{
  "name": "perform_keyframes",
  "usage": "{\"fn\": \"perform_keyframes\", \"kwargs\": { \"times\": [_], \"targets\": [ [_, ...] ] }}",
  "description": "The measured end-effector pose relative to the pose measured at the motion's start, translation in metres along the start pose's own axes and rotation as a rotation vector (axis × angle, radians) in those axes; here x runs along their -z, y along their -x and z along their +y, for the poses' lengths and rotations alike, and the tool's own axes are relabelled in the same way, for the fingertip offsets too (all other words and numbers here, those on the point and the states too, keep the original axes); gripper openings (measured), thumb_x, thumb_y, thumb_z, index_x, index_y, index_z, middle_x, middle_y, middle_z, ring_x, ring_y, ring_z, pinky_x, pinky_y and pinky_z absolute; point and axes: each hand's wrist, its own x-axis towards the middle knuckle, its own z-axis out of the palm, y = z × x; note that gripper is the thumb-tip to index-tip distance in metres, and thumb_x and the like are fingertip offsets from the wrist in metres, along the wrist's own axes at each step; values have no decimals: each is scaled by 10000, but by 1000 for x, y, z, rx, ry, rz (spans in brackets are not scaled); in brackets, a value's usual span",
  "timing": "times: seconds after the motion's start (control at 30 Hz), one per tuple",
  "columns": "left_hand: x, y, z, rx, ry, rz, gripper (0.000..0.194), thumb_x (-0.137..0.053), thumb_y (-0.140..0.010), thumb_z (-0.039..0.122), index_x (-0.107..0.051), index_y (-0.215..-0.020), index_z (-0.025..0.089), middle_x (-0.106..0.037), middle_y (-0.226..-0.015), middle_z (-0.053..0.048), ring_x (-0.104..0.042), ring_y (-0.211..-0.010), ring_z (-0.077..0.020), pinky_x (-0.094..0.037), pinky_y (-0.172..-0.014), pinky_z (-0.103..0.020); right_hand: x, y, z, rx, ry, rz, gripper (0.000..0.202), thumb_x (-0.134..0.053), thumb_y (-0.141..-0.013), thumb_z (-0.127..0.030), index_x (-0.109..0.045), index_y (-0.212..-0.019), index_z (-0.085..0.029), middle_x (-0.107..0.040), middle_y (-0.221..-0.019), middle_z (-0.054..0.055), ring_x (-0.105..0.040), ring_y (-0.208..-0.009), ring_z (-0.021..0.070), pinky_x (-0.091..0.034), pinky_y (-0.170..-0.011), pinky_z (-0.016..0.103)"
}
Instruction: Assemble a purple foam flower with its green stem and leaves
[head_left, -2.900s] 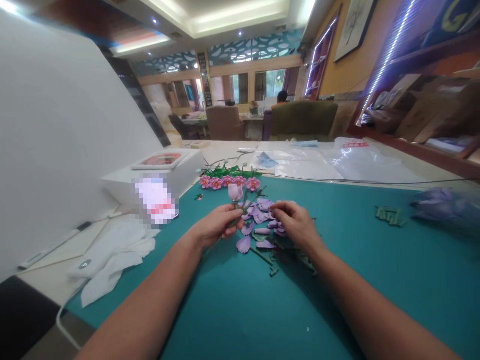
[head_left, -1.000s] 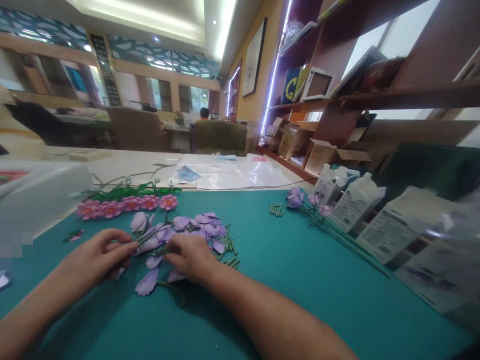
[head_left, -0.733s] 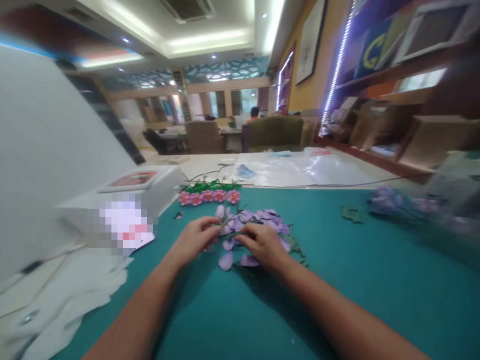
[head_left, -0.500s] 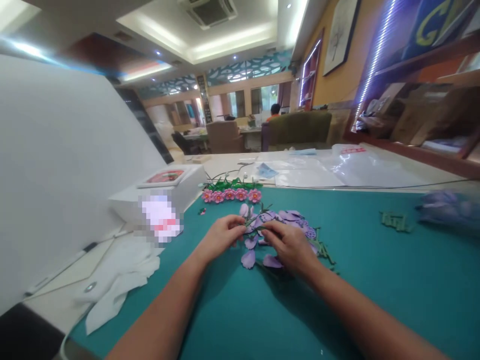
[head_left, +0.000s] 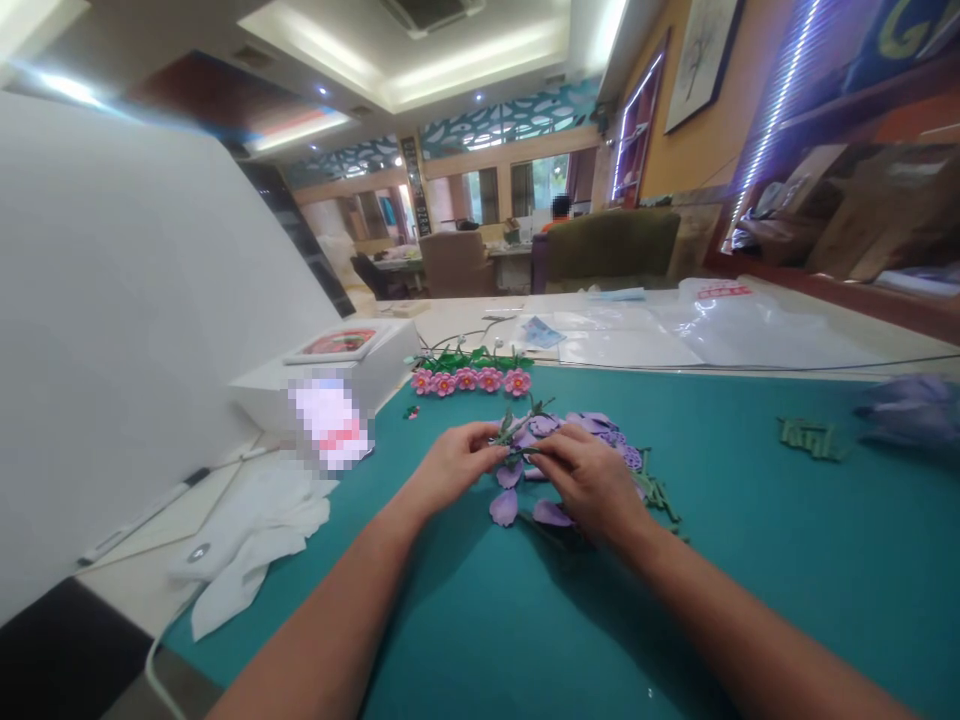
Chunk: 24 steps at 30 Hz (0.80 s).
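Fingers of the left hand (head_left: 459,468) and right hand (head_left: 598,482) pinch what looks like a green stem (head_left: 518,451), just above purple petals (head_left: 504,508) on the green mat (head_left: 465,620). Fitting or adjusting it seems underway; that calls for light, steady fingertips.

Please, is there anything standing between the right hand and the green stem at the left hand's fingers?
Nothing visible stands between them: the right hand's fingertips are close beside the green stem; loose purple petals lie around.
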Motion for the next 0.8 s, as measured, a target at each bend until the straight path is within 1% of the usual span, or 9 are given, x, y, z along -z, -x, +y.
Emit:
{"fn": "perform_keyframes", "kwargs": {
  "times": [0.13,0.27,0.4,0.63,0.8],
  "targets": [
    [-1,0,-3,-41,-92,13,319,-574,-800,353,-689,-1037,173,-548,-587,37,-470,-552,-126,-343,-541,-220,0,0,1,8,44,31,187,-533,-882,-270,-689,-787,-228,-635,-751,33,-588,-692,167,-384,-616,259],
    [-3,0,-3,-58,-179,29,290,-549,-810,335,-678,-1013,174,-580,-625,24,-503,-594,-138,-359,-560,-218,-2,1,3,24,82,24,189,-532,-879,-271,-680,-769,-227,-653,-734,32,-589,-681,169,-375,-610,258],
    [-5,0,-1,-47,-189,27,267,-532,-808,321,-656,-985,164,-600,-642,21,-524,-607,-140,-387,-584,-222,-3,1,6,59,113,27,195,-526,-880,-261,-672,-761,-212,-656,-718,37,-586,-653,166,-366,-594,260],
    [-8,1,0,-59,-230,31,269,-519,-815,304,-631,-1014,161,-633,-685,8,-573,-682,-157,-418,-631,-234,-3,2,6,74,105,48,176,-539,-874,-242,-667,-757,-211,-661,-707,26,-592,-642,162,-371,-594,257],
    [-8,3,2,-100,-319,59,259,-520,-836,314,-641,-1012,166,-621,-689,12,-560,-685,-154,-396,-610,-226,-3,2,5,66,107,48,161,-547,-870,-242,-664,-765,-208,-667,-712,22,-602,-647,162,-371,-591,258]
  ]
}}
